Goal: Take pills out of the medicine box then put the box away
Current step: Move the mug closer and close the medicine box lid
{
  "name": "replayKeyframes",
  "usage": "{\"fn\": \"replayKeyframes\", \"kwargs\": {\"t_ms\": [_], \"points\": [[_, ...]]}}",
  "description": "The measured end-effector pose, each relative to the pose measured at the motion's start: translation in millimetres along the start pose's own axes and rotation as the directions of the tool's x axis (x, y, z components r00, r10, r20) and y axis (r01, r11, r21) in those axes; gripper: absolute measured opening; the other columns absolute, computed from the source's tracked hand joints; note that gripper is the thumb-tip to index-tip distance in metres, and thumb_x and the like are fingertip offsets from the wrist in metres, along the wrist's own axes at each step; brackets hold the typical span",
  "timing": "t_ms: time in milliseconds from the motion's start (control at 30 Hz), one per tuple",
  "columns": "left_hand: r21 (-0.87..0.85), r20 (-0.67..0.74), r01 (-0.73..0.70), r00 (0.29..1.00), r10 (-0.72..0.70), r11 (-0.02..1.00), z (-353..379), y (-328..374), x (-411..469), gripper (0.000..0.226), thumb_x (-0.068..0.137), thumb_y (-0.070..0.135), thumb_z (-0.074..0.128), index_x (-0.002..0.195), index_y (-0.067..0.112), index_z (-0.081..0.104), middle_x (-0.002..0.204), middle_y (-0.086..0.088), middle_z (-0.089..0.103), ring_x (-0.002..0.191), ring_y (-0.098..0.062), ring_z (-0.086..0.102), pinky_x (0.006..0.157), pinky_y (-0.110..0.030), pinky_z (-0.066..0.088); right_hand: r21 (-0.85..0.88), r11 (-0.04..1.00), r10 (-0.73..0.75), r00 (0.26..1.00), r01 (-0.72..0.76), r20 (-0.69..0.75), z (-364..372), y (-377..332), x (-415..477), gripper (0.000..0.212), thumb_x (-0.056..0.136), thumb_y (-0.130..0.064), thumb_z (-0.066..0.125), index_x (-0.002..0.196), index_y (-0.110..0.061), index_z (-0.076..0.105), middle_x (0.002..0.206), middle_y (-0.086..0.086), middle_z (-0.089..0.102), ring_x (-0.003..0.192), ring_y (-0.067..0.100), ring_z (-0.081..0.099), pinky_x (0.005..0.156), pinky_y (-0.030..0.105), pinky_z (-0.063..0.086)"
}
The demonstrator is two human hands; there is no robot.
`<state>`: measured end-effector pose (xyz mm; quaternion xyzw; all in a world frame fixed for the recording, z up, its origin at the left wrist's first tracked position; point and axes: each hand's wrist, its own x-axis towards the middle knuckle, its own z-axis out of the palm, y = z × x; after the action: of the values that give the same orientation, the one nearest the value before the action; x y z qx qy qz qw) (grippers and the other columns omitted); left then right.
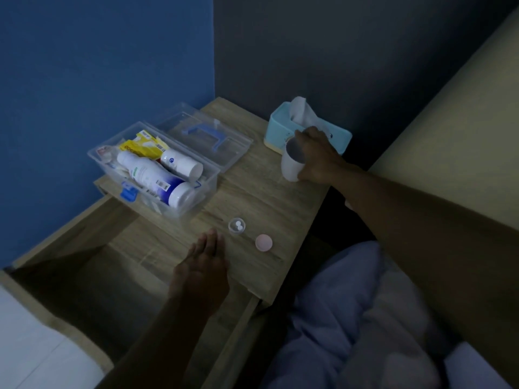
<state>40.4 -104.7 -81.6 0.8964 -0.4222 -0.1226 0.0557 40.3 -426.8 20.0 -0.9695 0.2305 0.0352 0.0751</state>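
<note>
The clear plastic medicine box (209, 179) stands open at the back left of the wooden nightstand, its lid (205, 136) with a blue handle folded back. Inside lie white bottles (157, 178) and yellow packets (140, 146). In front of it sits a small clear cup (236, 226) holding two white pills, with a pink round cap (263, 242) beside it. My left hand (203, 265) hovers flat, fingers together, just left of the pill cup, holding nothing. My right hand (317, 158) grips a white cup (292, 164) at the nightstand's right side.
A light-blue tissue box (280, 124) stands behind the white cup. An open wooden drawer (92, 276) gapes below and left of the nightstand top (266, 197). Bedding and a pillow (351, 304) lie at the lower right. Blue and dark walls close in the back.
</note>
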Motion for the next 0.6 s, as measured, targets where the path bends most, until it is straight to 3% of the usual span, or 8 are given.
{"fn": "replayKeyframes", "kwargs": {"t_ms": [67,167,300,400,600], "points": [[-0.020,-0.017,0.020,1.000,-0.020,1.000,-2,2,-1,0.062,0.100,0.035,0.026,0.155,0.009,0.012,0.163,-0.013,0.012,0.150,-0.025,0.013,0.122,-0.034,0.012,-0.029,0.999,-0.025,0.999,0.024,-0.031,-2,-4,-4,0.093,0.061,-0.020,0.088,0.140,-0.007,0.041,0.138,0.015,0.037,0.130,0.031,0.040,0.106,0.040,0.041],[-0.018,0.011,0.017,1.000,-0.017,1.000,-4,3,0,0.064,0.098,0.035,0.029,0.154,0.007,0.013,0.163,-0.015,0.012,0.150,-0.027,0.014,0.122,-0.035,0.013,0.072,0.997,0.002,0.998,0.003,-0.062,-6,-14,-14,0.085,0.054,-0.032,0.091,0.125,-0.008,0.051,0.126,0.011,0.040,0.115,0.026,0.046,0.095,0.037,0.047],[0.001,0.050,0.025,0.998,-0.025,1.000,-8,3,0,0.069,0.096,0.038,0.034,0.154,0.007,0.013,0.162,-0.016,0.013,0.150,-0.028,0.014,0.121,-0.036,0.013,0.086,0.996,-0.017,0.996,0.024,-0.087,-12,-35,-25,0.088,0.052,-0.043,0.092,0.123,-0.008,0.054,0.122,0.010,0.042,0.110,0.026,0.049,0.088,0.035,0.048],[-0.024,0.060,0.034,0.998,-0.033,0.999,-10,4,0,0.070,0.095,0.038,0.035,0.154,0.007,0.012,0.162,-0.015,0.013,0.150,-0.027,0.014,0.121,-0.036,0.015,0.101,0.994,-0.028,0.997,0.035,-0.071,-12,-55,-36,0.100,0.053,-0.047,0.091,0.134,-0.006,0.048,0.129,0.011,0.041,0.118,0.028,0.047,0.098,0.041,0.047],[-0.084,0.090,0.033,0.996,-0.025,0.996,-18,5,-2,0.069,0.097,0.037,0.036,0.154,0.008,0.011,0.163,-0.014,0.011,0.150,-0.027,0.012,0.122,-0.038,0.016,0.072,0.997,-0.040,0.999,0.042,-0.024,0,-82,-54,0.090,0.056,-0.048,0.090,0.126,-0.008,0.051,0.130,0.012,0.039,0.118,0.028,0.045,0.091,0.036,0.047]]}}
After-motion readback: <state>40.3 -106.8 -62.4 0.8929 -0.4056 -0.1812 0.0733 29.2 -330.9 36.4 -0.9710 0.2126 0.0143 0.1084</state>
